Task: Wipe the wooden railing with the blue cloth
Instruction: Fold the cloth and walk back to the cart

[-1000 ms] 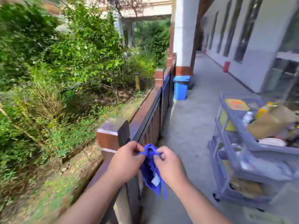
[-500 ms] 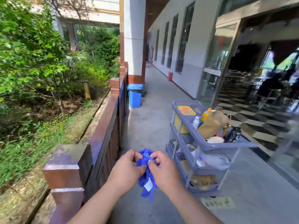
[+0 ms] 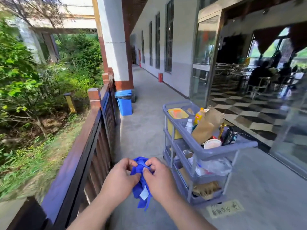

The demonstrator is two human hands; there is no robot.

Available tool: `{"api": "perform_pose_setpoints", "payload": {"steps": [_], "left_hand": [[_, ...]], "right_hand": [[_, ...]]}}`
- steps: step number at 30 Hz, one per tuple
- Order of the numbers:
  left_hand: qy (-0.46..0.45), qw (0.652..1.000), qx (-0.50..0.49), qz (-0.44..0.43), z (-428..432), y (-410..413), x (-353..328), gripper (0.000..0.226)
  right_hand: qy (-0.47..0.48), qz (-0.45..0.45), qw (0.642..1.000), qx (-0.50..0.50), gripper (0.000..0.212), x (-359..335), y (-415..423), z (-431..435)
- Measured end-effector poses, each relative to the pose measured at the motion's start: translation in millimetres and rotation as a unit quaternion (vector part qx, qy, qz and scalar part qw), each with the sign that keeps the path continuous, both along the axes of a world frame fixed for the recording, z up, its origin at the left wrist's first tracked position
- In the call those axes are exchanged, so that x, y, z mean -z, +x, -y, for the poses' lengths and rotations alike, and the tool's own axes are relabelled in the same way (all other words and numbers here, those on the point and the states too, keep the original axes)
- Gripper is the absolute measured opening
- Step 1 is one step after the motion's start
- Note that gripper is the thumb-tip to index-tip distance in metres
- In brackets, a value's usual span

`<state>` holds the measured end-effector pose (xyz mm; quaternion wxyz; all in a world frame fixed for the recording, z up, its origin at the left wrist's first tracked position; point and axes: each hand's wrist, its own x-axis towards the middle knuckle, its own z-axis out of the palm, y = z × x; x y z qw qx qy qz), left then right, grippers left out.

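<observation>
The blue cloth (image 3: 140, 185) is bunched up between both hands at the bottom centre, a white label hanging from it. My left hand (image 3: 119, 179) grips its left side and my right hand (image 3: 159, 178) pinches its top right. The wooden railing (image 3: 79, 156), brown with dark slats, runs along the left from the near bottom corner away to a square post (image 3: 94, 97). Both hands hover over the concrete walkway, to the right of the railing and apart from it.
A grey cleaning cart (image 3: 199, 150) loaded with bottles, a yellow bin and bags stands just right of my hands. A blue trash bin (image 3: 124, 103) sits by the white pillar (image 3: 114, 47) further along. Glass doors (image 3: 206, 60) line the right; bushes lie beyond the railing.
My view has swung right and moved along the walkway; the near railing post has dropped out of view. Both hands keep hold of the cloth, now farther from the railing.
</observation>
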<state>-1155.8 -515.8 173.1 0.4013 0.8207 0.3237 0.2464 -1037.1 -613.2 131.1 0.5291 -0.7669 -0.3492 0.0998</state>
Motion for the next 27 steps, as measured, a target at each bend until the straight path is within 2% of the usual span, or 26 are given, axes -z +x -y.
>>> {"api": "perform_pose_setpoints", "payload": {"steps": [10, 21, 27], "left_hand": [[0.041, 0.998, -0.018, -0.036, -44.6, 143.3, -17.3, 0.032], [0.003, 0.999, -0.012, -0.042, -107.2, 230.7, 1.3, 0.030], [-0.045, 0.999, 0.001, 0.001, -175.0, 268.2, 9.8, 0.024]], "right_hand": [[0.016, -0.029, 0.999, -0.020, 0.009, -5.4, 143.0, -51.0], [0.002, -0.034, 0.999, -0.010, 0.010, 12.4, 223.4, -111.4], [-0.032, 0.003, 0.999, 0.011, 0.013, 9.4, 259.2, -174.1]]}}
